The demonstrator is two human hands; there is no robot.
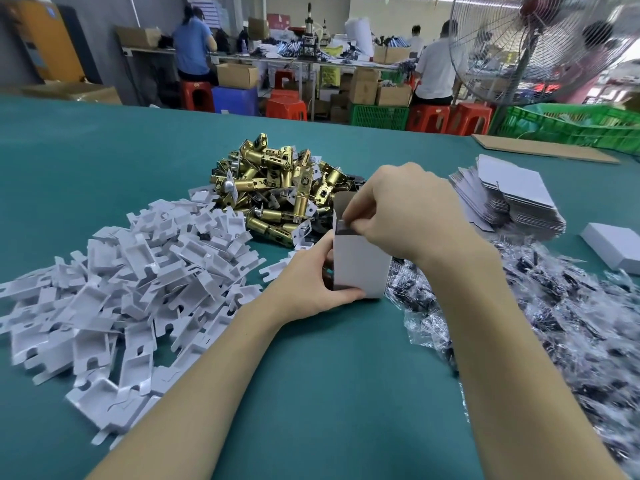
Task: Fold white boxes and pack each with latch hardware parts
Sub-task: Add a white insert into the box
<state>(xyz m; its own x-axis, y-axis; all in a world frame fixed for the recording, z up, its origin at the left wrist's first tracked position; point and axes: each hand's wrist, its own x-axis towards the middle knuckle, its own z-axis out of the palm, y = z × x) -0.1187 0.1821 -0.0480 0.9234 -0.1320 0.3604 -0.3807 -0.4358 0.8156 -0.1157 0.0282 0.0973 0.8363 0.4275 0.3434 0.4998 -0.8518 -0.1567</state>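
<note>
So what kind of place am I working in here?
Likely a factory packing floor: bulk piles of brass latches and flat boxes on a bench, with other workers at cluttered tables behind.

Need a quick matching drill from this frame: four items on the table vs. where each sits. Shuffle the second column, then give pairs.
Things:
1. white plastic inserts
2. brass latches
3. flat box blanks
4. upright white box

Places:
A. stacked at the right, far side
B. held between the left hand and right hand
C. heaped at the left
D. piled at the centre, beyond the hands

Pairs: 1-C, 2-D, 3-A, 4-B
</note>
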